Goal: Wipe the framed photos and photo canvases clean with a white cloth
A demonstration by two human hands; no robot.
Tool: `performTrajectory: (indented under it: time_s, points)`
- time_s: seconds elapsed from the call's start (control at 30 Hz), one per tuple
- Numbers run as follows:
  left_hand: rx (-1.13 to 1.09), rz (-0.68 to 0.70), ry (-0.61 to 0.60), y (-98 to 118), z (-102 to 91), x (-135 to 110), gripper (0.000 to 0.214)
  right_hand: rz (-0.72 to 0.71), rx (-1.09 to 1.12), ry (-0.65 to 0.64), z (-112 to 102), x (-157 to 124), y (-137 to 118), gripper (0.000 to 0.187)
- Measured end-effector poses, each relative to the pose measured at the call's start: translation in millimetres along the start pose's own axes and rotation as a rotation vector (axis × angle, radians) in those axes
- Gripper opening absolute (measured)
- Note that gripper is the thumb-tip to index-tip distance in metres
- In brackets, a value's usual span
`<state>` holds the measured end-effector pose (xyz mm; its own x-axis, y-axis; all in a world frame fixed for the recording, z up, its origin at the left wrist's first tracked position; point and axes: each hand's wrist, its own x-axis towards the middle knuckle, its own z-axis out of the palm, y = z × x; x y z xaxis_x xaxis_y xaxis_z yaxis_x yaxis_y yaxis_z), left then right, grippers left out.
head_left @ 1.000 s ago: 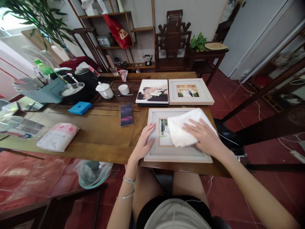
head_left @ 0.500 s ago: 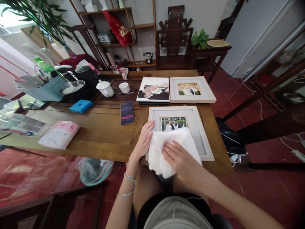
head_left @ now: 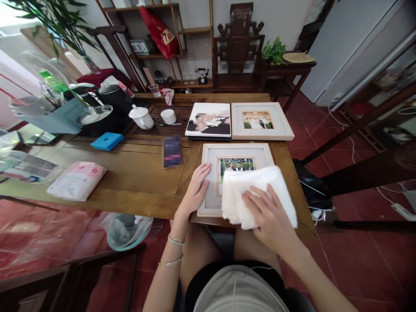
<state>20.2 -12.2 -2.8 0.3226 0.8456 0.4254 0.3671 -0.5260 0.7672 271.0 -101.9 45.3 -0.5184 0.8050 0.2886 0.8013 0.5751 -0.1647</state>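
Note:
A pale wooden picture frame [head_left: 211, 199] lies face up near the table's front edge, with a wide light mat around a photo [head_left: 236, 165] of two people. My left hand [head_left: 195, 190] rests at its left side, fingers extended over the rim. On the lower right of the frame lies a folded white cloth [head_left: 237, 208], covering that corner and part of the photo. My right hand [head_left: 268, 212] has the cloth under its slightly bent fingers and presses it down; the thumb is hard to make out.
Behind lie another framed photo [head_left: 286, 125] and a white photo panel [head_left: 201, 110]. Leftward are a phone [head_left: 172, 151], a lidded white teapot [head_left: 141, 118], a white cup [head_left: 168, 116], a blue block [head_left: 107, 141] and a tissue pack [head_left: 78, 181]. A lined bin [head_left: 130, 236] stands below.
My right hand and the white cloth have slid to the right across the picture frame, uncovering its lower left part. My left hand stays at the left side.

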Motion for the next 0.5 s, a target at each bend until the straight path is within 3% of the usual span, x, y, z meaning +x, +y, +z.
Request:
performTrajectory:
  time_s: [0.07,0.13,0.27,0.4,0.5]
  points:
    - [0.005,-0.001,-0.012,0.4,-0.8,0.0,0.044,-0.066,0.071,-0.037,0.7,4.1,-16.0,0.063]
    - [-0.001,0.004,-0.025,1.3,-2.0,0.1,0.045,-0.115,0.139,-0.065,-3.1,10.2,-12.6,0.059]
    - [-0.018,0.009,-0.044,2.6,-3.6,0.7,0.048,-0.075,0.084,-0.017,-10.6,33.6,48.0,0.045]
    - [-0.020,0.021,-0.034,0.7,-3.0,0.8,0.048,0.026,-0.054,0.143,-7.6,63.0,118.8,0.035]
    - [-0.019,0.032,-0.031,-1.8,-2.1,0.6,0.048,0.072,-0.081,0.183,-2.7,73.0,133.2,0.038]
